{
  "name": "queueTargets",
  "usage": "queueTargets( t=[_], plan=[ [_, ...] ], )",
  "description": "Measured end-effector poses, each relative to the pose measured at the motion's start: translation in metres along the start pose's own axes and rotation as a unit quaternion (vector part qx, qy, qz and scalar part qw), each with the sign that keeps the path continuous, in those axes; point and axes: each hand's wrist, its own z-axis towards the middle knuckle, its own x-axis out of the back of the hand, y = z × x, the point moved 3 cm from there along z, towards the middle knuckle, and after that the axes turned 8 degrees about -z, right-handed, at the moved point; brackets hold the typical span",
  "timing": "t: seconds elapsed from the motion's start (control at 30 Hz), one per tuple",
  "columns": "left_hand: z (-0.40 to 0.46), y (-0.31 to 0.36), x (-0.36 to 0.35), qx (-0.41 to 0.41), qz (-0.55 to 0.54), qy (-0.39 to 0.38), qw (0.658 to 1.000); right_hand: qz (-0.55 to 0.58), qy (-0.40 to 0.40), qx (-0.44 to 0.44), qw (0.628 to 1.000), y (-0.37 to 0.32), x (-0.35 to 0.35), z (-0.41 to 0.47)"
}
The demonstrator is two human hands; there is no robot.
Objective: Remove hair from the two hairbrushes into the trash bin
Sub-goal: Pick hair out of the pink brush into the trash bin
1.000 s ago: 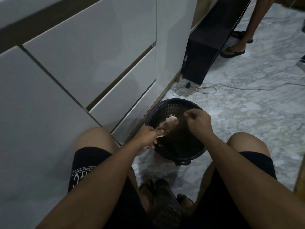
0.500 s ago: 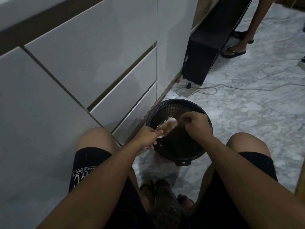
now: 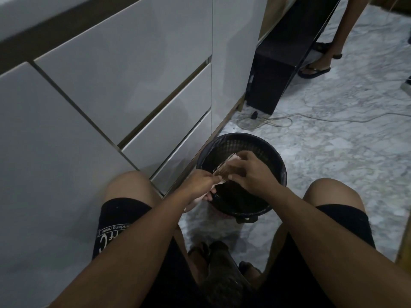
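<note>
A round black mesh trash bin [image 3: 278, 161] stands on the marble floor between my knees. Over its left half I hold a pale pink hairbrush [image 3: 224, 166], bristles up, with dark hair in them. My left hand [image 3: 199, 185] is shut on the brush's handle end at the bin's near-left rim. My right hand [image 3: 251, 172] lies over the brush head, fingers bent down onto the bristles and the hair. A dark clump of hair hangs below the brush inside the bin. A second hairbrush does not show.
White cabinet drawers [image 3: 124, 85] run along the left, close to the bin. A dark cabinet [image 3: 273, 70] and a white cable [image 3: 311, 117] lie beyond. Another person's sandalled foot [image 3: 315, 67] stands at the top right. Dark slippers [image 3: 222, 267] sit between my legs.
My right hand has moved left from the brush's far tip onto the brush head, covering most of it. My left hand and the brush stay nearly where they were.
</note>
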Motion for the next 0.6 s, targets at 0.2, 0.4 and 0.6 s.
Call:
queueTargets(
  t=[0.2, 0.4, 0.6],
  plan=[
    [-0.001, 0.0, 0.002, -0.014, 0.015, 0.023, 1.0, 0.052, 0.126, -0.103, 0.985, 0.01, 0.022, 0.002],
    [0.001, -0.002, 0.001, -0.008, -0.002, 0.027, 1.0, 0.061, 0.099, -0.101, 0.988, 0.012, 0.016, 0.001],
    [-0.004, 0.009, 0.001, 0.004, -0.033, 0.011, 0.999, 0.018, 0.026, 0.018, 0.999, 0.001, -0.003, 0.0]
  ],
)
